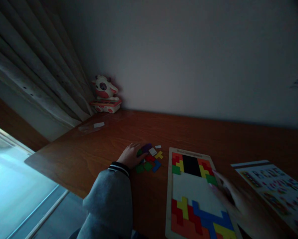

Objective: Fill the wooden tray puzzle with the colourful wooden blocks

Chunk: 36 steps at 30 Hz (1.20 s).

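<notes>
My left hand point(132, 155) rests over a loose pile of coloured puzzle pieces, its thumb stretched out and its other fingertips partly hidden. A purple piece point(147, 147), a yellow piece point(159, 155), a blue piece point(156, 165) and green pieces point(148, 166) lie around it. To the right, a wooden puzzle board point(168, 186) is partly filled, with coloured pieces at both ends and a pale bare middle. My right hand point(235, 197), blurred, is at the board's right edge. Its thumb and index finger are apart beside a green piece point(211, 179) lying in the board.
A printed sheet point(273, 186) with coloured pictures lies right of the board. A cow-shaped toy with a keyboard point(105, 96) stands at the back left by the curtain point(39, 63). A clear plastic wrapper with a white label point(99, 125) lies before it. The table edge runs along the left.
</notes>
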Each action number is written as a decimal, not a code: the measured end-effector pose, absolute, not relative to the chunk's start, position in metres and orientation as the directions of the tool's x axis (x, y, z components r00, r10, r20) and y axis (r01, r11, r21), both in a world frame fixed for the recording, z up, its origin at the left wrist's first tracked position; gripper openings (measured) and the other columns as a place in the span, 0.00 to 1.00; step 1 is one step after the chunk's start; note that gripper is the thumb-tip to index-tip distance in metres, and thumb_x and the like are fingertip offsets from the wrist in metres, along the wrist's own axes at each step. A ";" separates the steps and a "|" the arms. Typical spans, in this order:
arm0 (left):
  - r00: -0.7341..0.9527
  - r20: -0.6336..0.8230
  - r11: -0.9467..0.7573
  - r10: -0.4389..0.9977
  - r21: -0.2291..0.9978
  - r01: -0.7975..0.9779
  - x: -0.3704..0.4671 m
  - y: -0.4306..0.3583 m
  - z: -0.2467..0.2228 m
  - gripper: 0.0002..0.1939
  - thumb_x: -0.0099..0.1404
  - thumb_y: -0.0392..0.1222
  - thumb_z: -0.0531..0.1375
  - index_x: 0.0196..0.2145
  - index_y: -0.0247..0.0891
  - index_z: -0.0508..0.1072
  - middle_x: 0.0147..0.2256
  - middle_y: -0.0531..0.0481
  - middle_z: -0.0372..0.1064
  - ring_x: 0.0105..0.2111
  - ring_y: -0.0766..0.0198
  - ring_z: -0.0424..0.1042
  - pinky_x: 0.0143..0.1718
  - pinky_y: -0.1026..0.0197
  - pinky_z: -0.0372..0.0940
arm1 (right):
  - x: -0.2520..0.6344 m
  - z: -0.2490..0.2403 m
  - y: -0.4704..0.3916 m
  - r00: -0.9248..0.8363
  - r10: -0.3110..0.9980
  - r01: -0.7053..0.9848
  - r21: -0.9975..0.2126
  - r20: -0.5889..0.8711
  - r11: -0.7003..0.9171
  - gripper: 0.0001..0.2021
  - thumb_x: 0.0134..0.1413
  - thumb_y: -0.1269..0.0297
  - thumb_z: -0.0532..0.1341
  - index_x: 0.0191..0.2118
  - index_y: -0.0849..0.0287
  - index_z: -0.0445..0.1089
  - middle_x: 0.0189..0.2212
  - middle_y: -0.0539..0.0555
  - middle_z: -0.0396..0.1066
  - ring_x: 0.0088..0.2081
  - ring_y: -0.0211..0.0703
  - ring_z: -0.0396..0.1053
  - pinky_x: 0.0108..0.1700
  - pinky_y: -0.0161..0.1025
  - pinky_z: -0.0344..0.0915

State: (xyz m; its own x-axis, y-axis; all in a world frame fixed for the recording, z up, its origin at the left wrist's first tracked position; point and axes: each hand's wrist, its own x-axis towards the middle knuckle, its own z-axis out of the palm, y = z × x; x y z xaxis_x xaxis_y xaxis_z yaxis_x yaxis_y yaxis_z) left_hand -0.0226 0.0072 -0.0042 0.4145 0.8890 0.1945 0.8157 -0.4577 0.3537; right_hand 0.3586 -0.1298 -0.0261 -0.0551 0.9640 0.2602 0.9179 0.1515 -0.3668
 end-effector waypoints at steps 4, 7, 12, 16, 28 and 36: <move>0.393 0.190 -0.435 0.900 0.342 0.833 -0.020 0.009 -0.005 0.24 0.67 0.52 0.57 0.58 0.46 0.69 0.56 0.50 0.70 0.55 0.54 0.68 0.59 0.52 0.60 | 0.359 -0.026 -0.129 -0.056 0.972 0.911 -0.386 0.230 0.144 0.26 0.63 0.46 0.51 0.57 0.57 0.66 0.42 0.60 0.79 0.40 0.53 0.78 0.42 0.47 0.75; 0.397 0.207 -0.447 0.894 0.345 0.825 -0.015 0.011 -0.006 0.23 0.67 0.53 0.57 0.57 0.46 0.70 0.54 0.49 0.72 0.53 0.54 0.69 0.58 0.53 0.61 | 0.360 -0.026 -0.129 -0.057 0.970 0.916 -0.374 0.237 0.145 0.26 0.63 0.46 0.51 0.57 0.58 0.67 0.43 0.60 0.79 0.40 0.53 0.78 0.43 0.47 0.75; 0.385 0.225 -0.443 0.895 0.353 0.824 -0.011 0.014 -0.009 0.25 0.64 0.56 0.60 0.55 0.43 0.72 0.52 0.46 0.73 0.52 0.51 0.70 0.56 0.53 0.62 | 0.362 -0.030 -0.129 -0.061 0.965 0.917 -0.368 0.254 0.155 0.27 0.63 0.45 0.51 0.57 0.58 0.67 0.46 0.60 0.78 0.44 0.54 0.78 0.44 0.48 0.75; 0.345 0.255 -0.427 0.903 0.468 0.773 -0.010 0.017 -0.010 0.23 0.62 0.54 0.63 0.52 0.43 0.74 0.47 0.46 0.75 0.48 0.52 0.72 0.53 0.53 0.64 | 0.364 -0.033 -0.128 -0.073 0.965 0.921 -0.355 0.253 0.162 0.25 0.64 0.47 0.51 0.56 0.58 0.67 0.45 0.59 0.78 0.43 0.53 0.78 0.44 0.46 0.75; 0.233 0.333 -0.404 0.914 0.684 0.607 -0.003 0.019 -0.010 0.11 0.58 0.36 0.67 0.40 0.38 0.78 0.40 0.47 0.74 0.37 0.62 0.76 0.40 0.63 0.71 | 0.362 -0.034 -0.127 -0.059 0.966 0.932 -0.333 0.251 0.143 0.27 0.63 0.44 0.49 0.57 0.58 0.66 0.44 0.60 0.78 0.42 0.53 0.78 0.44 0.49 0.75; 0.266 0.225 -0.342 0.937 0.744 0.574 -0.005 0.010 0.004 0.10 0.62 0.39 0.62 0.42 0.39 0.78 0.36 0.50 0.79 0.33 0.63 0.77 0.34 0.65 0.71 | 0.363 -0.033 -0.129 -0.080 0.967 0.927 -0.338 0.241 0.161 0.27 0.64 0.45 0.50 0.59 0.57 0.65 0.45 0.61 0.78 0.44 0.54 0.77 0.45 0.49 0.74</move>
